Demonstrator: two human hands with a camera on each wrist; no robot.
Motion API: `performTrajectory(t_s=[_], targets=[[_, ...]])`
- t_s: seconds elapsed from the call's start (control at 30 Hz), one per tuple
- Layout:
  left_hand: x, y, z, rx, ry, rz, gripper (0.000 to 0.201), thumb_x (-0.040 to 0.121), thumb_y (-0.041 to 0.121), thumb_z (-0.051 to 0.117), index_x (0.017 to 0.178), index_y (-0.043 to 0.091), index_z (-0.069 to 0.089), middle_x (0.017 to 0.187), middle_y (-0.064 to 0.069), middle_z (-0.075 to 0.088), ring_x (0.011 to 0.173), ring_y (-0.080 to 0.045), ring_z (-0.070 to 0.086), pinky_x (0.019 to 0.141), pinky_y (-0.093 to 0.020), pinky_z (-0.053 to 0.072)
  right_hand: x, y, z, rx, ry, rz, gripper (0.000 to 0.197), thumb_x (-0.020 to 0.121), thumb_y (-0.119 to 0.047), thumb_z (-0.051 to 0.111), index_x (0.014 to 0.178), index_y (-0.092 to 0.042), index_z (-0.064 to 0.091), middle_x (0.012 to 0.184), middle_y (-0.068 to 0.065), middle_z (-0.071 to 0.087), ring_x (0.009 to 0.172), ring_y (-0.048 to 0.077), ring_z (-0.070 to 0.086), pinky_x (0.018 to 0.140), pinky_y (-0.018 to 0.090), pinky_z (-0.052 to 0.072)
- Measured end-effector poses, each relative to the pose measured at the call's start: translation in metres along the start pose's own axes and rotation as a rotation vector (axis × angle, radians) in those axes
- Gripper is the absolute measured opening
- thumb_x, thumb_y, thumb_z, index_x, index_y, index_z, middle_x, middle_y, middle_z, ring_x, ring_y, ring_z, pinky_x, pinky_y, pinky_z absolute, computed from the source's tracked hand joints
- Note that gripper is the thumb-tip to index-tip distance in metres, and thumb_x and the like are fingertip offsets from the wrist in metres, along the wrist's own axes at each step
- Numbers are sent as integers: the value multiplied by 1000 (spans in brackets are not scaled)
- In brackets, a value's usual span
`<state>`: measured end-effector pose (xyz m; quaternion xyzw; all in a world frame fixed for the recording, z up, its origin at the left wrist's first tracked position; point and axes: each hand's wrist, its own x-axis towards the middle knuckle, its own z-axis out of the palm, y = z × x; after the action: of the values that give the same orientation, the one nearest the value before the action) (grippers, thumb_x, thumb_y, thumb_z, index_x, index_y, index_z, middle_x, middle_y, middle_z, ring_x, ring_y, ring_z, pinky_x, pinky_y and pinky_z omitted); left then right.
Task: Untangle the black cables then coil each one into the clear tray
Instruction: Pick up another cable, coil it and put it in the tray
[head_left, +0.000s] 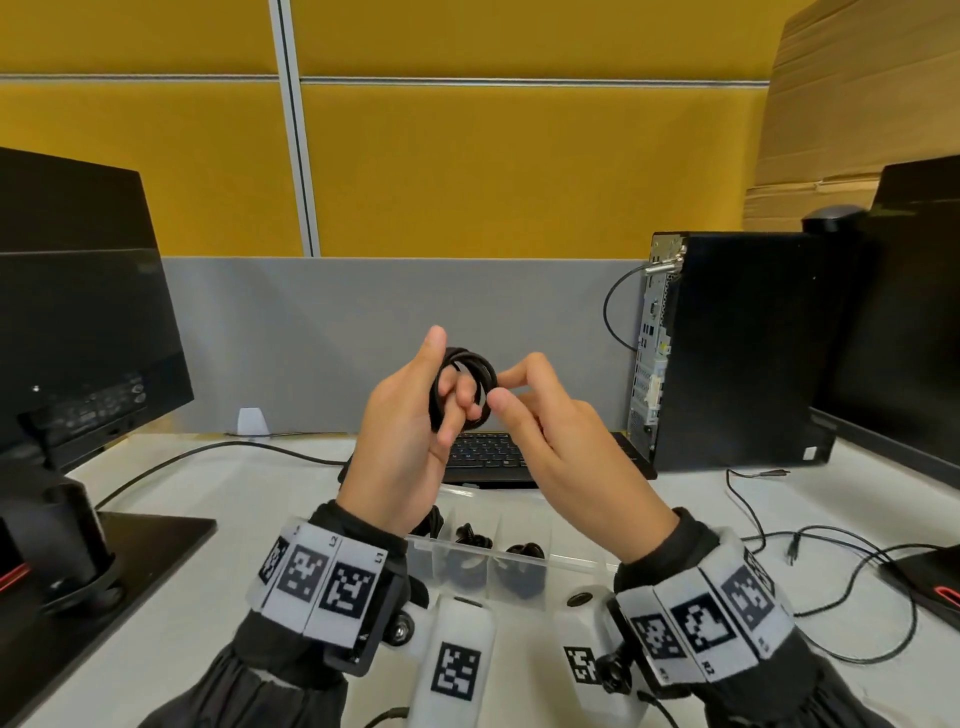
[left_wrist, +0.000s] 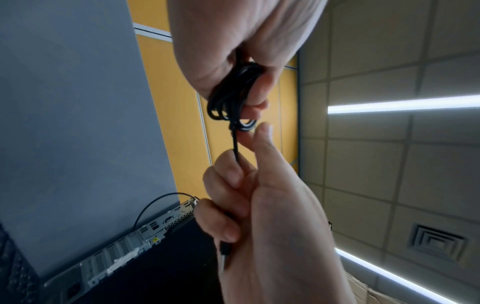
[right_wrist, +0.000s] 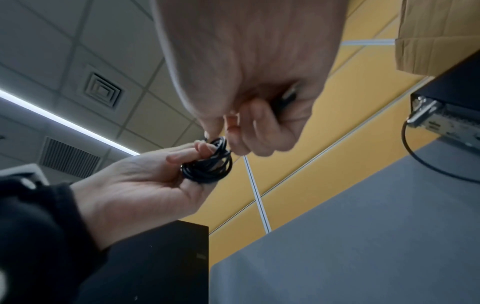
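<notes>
Held up above the clear tray (head_left: 571, 560), a black cable coil (head_left: 464, 385) is wound around the fingers of the left hand (head_left: 410, 436), thumb clamping it. The right hand (head_left: 550, 441) pinches the cable's loose end beside the coil — plug tucked in its palm.

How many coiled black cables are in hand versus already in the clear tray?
Coil in hand, wound on the left hand, right hand pinching its end: 1
Coils in clear tray: 3 visible, leftmost partly hidden
Total: 4
</notes>
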<state>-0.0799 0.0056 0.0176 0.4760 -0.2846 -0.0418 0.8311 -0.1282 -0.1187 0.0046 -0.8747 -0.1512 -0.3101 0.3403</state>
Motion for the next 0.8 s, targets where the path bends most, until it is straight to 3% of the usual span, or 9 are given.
performTrajectory(t_s=[0.13, 0.23, 0.3, 0.4, 0.47, 0.53, 0.6, 0.7, 0.8], targets=[[-4, -1, 2, -40, -57, -48, 40, 76, 47, 52, 47, 19, 46, 37, 4, 33, 49, -10, 42, 70, -20, 46, -1, -2, 8, 128, 1, 86, 32, 91, -52, 29, 98, -25, 45, 53, -8, 38, 48, 6, 36, 50, 22, 30], [-2, -4, 1, -19, -83, -69, 39, 78, 45, 52, 51, 17, 45, 36, 5, 34, 50, -9, 44, 65, -18, 46, 1, 2, 7, 230, 1, 89, 33, 99, -36, 36, 84, -8, 47, 56, -8, 36, 52, 9, 32, 52, 29, 29], [-1, -1, 0, 54, -102, -50, 37, 78, 41, 53, 48, 19, 49, 44, 2, 41, 53, -10, 47, 61, -17, 48, 3, 4, 3, 225, 19, 76, 31, 100, -30, 38, 80, -9, 48, 56, -9, 35, 52, 9, 31, 51, 28, 28], [3, 4, -7, 446, -145, 55, 38, 80, 45, 51, 58, 14, 49, 59, -3, 43, 61, -12, 43, 63, -17, 41, 3, 2, -7, 108, 17, 21, 28, 100, -28, 37, 79, -14, 48, 54, -9, 36, 48, 7, 33, 48, 20, 27], [3, 6, -15, 766, -198, 128, 39, 82, 50, 46, 65, 15, 53, 60, 3, 45, 60, -10, 42, 61, -18, 36, 2, 0, -14, -58, -20, -6, 30, 99, -31, 36, 83, -10, 48, 53, -6, 37, 48, 11, 35, 49, 24, 28], [2, 7, -17, 896, -277, 182, 28, 90, 42, 43, 86, 18, 57, 64, 9, 53, 62, -7, 50, 64, -19, 42, 2, -2, -19, -195, -52, -23, 31, 98, -37, 34, 85, -11, 47, 54, 1, 43, 49, 15, 38, 51, 30, 31], [-2, 8, -14, 975, -320, 273, 18, 95, 36, 37, 99, 24, 50, 68, 9, 54, 63, -3, 51, 61, -17, 42, 1, -5, -24, -202, -88, -26, 32, 97, -38, 34, 86, -12, 49, 58, 2, 47, 51, 14, 41, 51, 28, 32], [-3, 9, -9, 1104, -302, 488, 22, 97, 36, 29, 87, 26, 46, 64, 11, 47, 59, -5, 46, 55, -15, 36, 1, -6, -35, -27, -153, -13, 31, 98, -35, 36, 92, -12, 56, 64, 1, 50, 55, 10, 44, 53, 20, 35], [-1, 11, -11, 1053, -207, 556, 24, 97, 37, 29, 81, 27, 43, 64, 10, 45, 59, -7, 43, 54, -16, 34, 2, 3, -49, -37, -136, 16, 22, 99, -25, 37, 93, -21, 57, 70, -7, 47, 66, 4, 45, 62, 17, 35]])
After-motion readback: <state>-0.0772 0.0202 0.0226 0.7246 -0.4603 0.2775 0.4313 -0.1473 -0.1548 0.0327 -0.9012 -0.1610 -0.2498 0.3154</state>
